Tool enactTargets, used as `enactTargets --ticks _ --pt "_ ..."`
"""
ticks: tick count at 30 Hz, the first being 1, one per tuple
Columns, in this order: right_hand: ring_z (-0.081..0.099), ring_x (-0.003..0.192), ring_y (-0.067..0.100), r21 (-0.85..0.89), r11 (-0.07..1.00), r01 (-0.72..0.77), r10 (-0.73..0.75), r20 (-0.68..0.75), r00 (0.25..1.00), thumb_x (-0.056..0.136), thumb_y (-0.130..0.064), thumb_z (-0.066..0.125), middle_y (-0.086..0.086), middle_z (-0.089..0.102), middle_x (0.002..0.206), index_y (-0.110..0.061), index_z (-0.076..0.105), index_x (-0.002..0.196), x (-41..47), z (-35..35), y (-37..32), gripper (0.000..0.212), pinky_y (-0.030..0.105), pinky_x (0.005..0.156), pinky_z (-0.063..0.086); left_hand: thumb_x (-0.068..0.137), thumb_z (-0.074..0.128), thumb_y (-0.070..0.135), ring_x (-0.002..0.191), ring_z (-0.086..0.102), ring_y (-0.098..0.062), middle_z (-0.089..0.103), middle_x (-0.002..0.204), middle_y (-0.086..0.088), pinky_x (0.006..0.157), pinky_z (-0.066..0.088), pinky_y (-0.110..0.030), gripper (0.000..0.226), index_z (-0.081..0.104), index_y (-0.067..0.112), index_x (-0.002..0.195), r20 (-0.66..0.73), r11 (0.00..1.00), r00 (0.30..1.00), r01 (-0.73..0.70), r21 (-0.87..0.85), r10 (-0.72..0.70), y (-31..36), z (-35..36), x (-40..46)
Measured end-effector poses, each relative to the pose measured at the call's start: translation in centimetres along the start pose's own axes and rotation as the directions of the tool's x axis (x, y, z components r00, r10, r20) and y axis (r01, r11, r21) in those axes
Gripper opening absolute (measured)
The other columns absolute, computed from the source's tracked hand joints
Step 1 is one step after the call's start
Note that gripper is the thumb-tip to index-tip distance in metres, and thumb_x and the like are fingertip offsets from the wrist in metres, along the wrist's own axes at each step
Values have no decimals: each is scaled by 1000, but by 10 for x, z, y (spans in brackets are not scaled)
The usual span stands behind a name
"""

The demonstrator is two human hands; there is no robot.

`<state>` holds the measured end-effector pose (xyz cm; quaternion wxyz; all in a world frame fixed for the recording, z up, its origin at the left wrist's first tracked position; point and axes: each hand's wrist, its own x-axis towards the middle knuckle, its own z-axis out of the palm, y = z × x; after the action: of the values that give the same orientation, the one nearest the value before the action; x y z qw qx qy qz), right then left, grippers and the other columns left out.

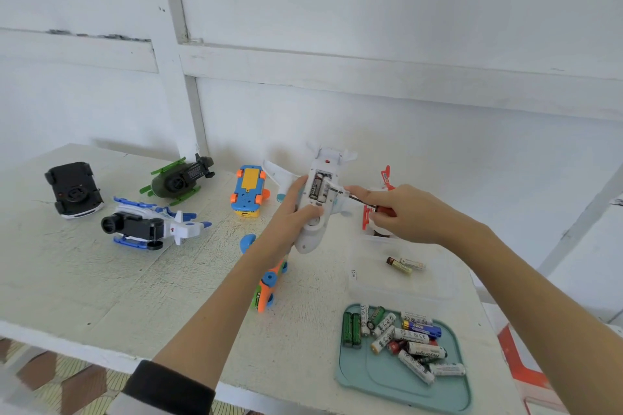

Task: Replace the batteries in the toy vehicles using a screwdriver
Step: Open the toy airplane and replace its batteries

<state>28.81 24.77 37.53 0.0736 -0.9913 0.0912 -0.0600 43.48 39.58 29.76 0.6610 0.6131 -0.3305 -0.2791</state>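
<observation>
My left hand [296, 209] grips the white toy plane [317, 202] mid-frame, bay open on two batteries, right hand [401, 212] pinches the screwdriver [367, 204] at it, "3000" readable, maybe, on a blue cell [421, 327] in the teal tray [387, 381] lower right, orange-blue car [247, 190] left of the plane.

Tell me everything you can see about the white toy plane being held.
The white toy plane looks like plastic and is held belly-up above the table, tail toward the wall. Its battery bay is open, with batteries inside. The left hand grips its body; the screwdriver, pinched by the right hand, reaches the bay's edge.
</observation>
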Motion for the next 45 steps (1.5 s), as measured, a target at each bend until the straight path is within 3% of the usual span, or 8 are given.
enactTargets --ticks 8,16,22,27,34,38,42,45 --pt "40 54 12 25 999 39 -40 49 998 95 -18 40 -1 45 58 -48 29 139 -6 6 -3 54 23 55 31 92 57 9 111 61 -25 60 125 4 104 46 -46 57 36 34 139 -249 993 962 -122 -8 116 18 -31 0" --pt "36 50 6 -121 987 105 -77 211 975 96 -19 33 -4 41 56 -45 24 142 -6 48 -19 54 30 62 34 95 56 9 120 58 -28 55 137 -3 106 45 -49 59 31 41 137 -247 994 963 -95 57 106 19 -38 -14" --pt "32 52 9 -278 931 234 -107 407 907 94 -15 31 -3 37 61 -38 23 146 1 85 -34 57 24 49 26 97 51 2 108 59 -11 56 127 8 86 49 -16 56 31 40 133 -182 989 976 -105 104 123 13 -31 -26" --pt "38 64 15 -297 904 307 -117 518 847 92 -14 34 -4 35 66 -36 25 145 -2 101 -49 57 25 52 29 96 52 5 119 57 -23 55 133 2 104 46 -41 57 29 42 134 -190 992 977 -83 98 101 10 -29 -29" --pt "52 101 24 -308 921 237 -23 565 825 90 -13 43 9 58 108 -9 49 127 -9 96 -46 37 26 58 37 97 51 5 116 57 -21 55 125 10 102 47 -39 55 30 44 130 -163 987 980 -97 128 118 13 -22 -27" --pt "63 75 19 -222 966 135 26 600 799 82 -16 59 5 66 76 -4 63 90 -14 86 -31 15 25 51 47 97 49 3 114 57 -13 55 126 11 99 46 -29 55 31 41 133 -136 985 981 -126 117 141 13 -18 -19" --pt "56 57 12 -53 998 -35 60 590 805 84 -25 66 0 65 68 -6 62 92 -22 54 -23 22 16 48 43 95 52 2 103 58 2 55 118 23 89 46 -19 58 33 44 131 -115 986 981 -147 81 155 12 -12 -8" --pt "53 57 4 55 993 -105 69 451 890 87 -26 64 -6 61 66 -10 63 91 -28 8 -9 17 13 52 40 80 69 21 106 59 0 55 120 26 90 49 -21 71 31 48 134 -88 987 985 -138 87 145 13 -4 0"
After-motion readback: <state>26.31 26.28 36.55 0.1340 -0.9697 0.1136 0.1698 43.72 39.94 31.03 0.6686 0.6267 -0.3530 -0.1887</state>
